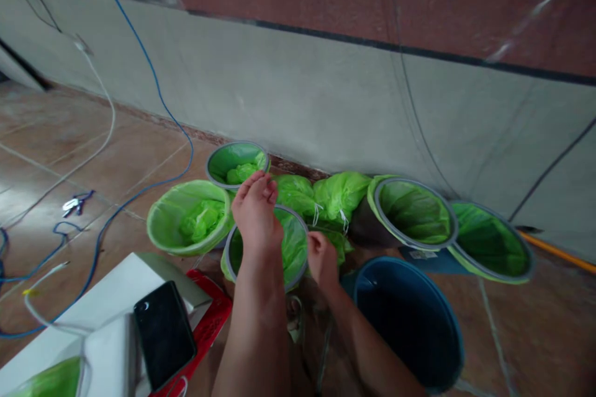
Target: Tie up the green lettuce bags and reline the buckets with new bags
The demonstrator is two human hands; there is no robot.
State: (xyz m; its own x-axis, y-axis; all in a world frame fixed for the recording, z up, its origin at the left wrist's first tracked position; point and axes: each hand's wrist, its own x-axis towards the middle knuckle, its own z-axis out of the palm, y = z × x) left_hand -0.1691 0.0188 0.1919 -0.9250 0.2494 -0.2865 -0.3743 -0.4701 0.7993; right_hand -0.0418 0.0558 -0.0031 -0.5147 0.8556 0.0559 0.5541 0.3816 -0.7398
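A small bin with a grey rim [302, 247] and a green plastic bag liner [293, 242] stands on the floor in front of me. My left hand [255, 214] reaches over its far edge, back upward, fingertips bunched together; what they pinch is hidden. At the bin's right rim, my right hand [321, 258] is closed on the edge of the green liner. Two tied green bags [342, 195] lie just behind the bin.
More green-lined bins stand at the left [189, 220], back [236, 161] and right [414, 214], [491, 242]. A blue bucket [410, 316] is by my right arm. A black phone [162, 332] lies on a white box above a red crate [212, 316]. Blue cable [100, 242] crosses the tiled floor.
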